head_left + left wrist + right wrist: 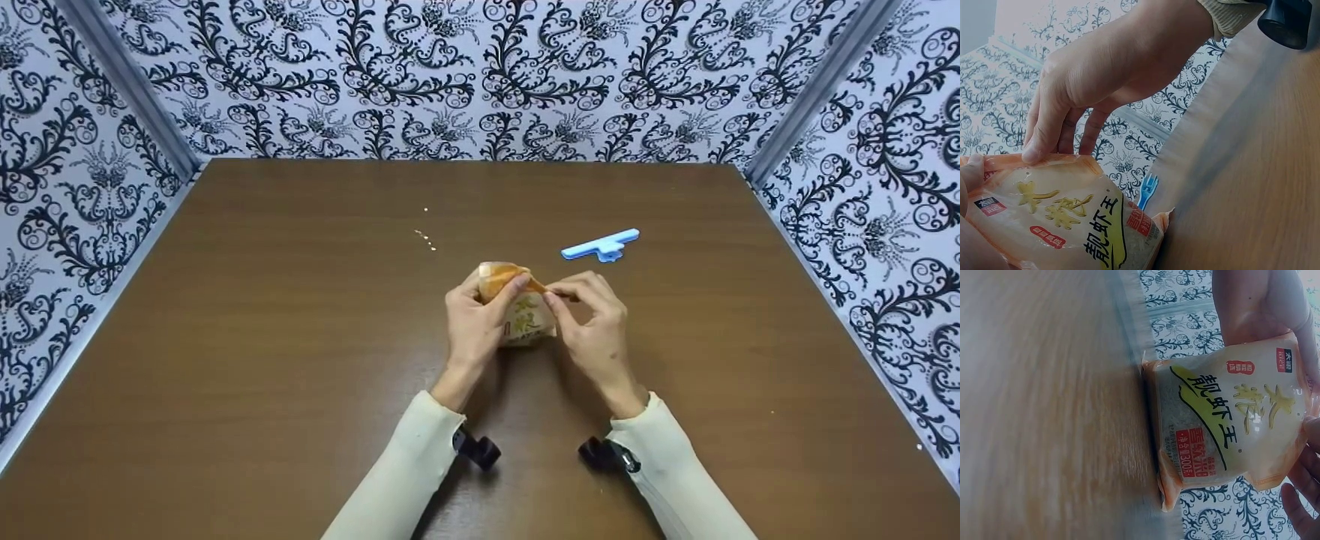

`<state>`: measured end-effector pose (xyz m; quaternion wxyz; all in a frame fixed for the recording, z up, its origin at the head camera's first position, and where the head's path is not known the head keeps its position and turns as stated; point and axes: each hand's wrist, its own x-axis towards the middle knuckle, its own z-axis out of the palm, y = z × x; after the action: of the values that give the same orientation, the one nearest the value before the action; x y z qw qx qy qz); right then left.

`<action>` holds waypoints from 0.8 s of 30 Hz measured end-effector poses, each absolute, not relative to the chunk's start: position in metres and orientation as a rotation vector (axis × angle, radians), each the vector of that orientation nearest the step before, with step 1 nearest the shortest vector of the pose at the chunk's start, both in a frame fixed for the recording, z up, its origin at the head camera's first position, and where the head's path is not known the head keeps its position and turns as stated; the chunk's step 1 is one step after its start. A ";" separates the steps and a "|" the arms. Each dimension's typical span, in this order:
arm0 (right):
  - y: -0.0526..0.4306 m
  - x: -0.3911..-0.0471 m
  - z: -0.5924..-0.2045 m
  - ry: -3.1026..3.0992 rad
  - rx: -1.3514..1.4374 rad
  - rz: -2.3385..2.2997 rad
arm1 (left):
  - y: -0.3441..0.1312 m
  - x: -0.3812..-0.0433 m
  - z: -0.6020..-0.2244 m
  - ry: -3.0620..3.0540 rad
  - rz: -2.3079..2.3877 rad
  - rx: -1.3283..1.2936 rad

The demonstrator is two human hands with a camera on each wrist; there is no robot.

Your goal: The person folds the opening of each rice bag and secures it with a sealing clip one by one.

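A small plastic rice bag (529,319), orange-edged with yellow and black characters, stands upright on the table between my hands. My left hand (476,319) grips the bag's upper left part, its thumb laid over the orange top. On the other side, my right hand (596,330) pinches the top's right corner between thumb and fingers. The right wrist view shows the printed front of the bag (1224,416), with grains visible through a clear window near its bottom. A light-blue sealing clip (600,246) lies beyond my right hand, touched by neither hand.
Several tiny white grains (427,240) lie scattered on the brown wooden table (300,322), left of and beyond the bag. Patterned black-and-white walls (480,82) border the table at the back and both sides. Black wrist cameras (480,451) sit on both cuffs.
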<state>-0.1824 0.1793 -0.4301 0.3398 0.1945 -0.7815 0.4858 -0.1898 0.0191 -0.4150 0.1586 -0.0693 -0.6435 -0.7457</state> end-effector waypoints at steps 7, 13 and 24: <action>0.180 -0.183 -0.431 -2.048 0.497 1.248 | 0.021 -0.190 -0.414 -1.827 -2.123 -0.176; 0.182 -0.183 -0.431 -2.069 0.490 1.244 | 0.021 -0.190 -0.414 -1.834 -2.106 -0.166; 0.183 -0.184 -0.432 -2.069 0.496 1.235 | 0.021 -0.191 -0.416 -1.826 -2.106 -0.158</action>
<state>-0.1838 0.1834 -0.4321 0.3342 0.1901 -0.7926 0.4732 -0.1914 0.0206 -0.4159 0.1738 -0.0557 -0.6440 -0.7429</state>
